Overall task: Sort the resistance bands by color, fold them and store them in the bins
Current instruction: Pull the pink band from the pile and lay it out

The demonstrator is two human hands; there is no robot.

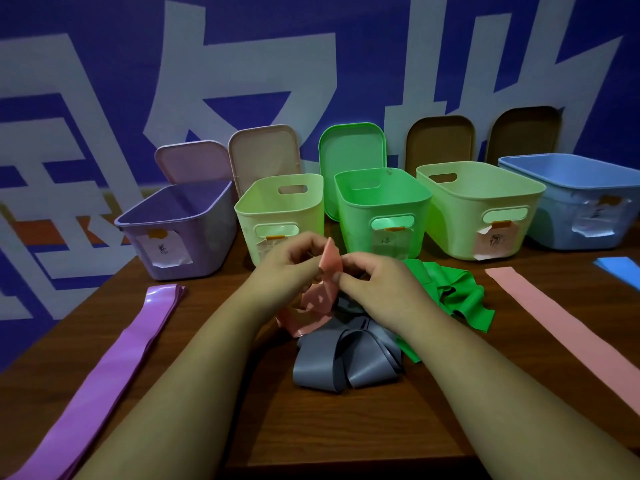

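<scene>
My left hand [289,263] and my right hand [375,282] both pinch a crumpled pink band [322,292], lifted above the middle of the table. Under it lies a tangled grey band [346,362], and a crumpled green band [457,299] sits to the right. A purple band [114,362] lies flat along the left. Another pink band [561,327] lies flat on the right, with a blue band [620,268] at the far right edge. Behind stand a purple bin [180,233], a pale green bin [280,213], a bright green bin [381,209], another pale green bin [481,206] and a blue bin [571,199].
Each bin carries a paper label on its front. Several lids [353,147] lean against the blue and white wall behind the bins. The wooden table [346,427] has its front edge just below my forearms.
</scene>
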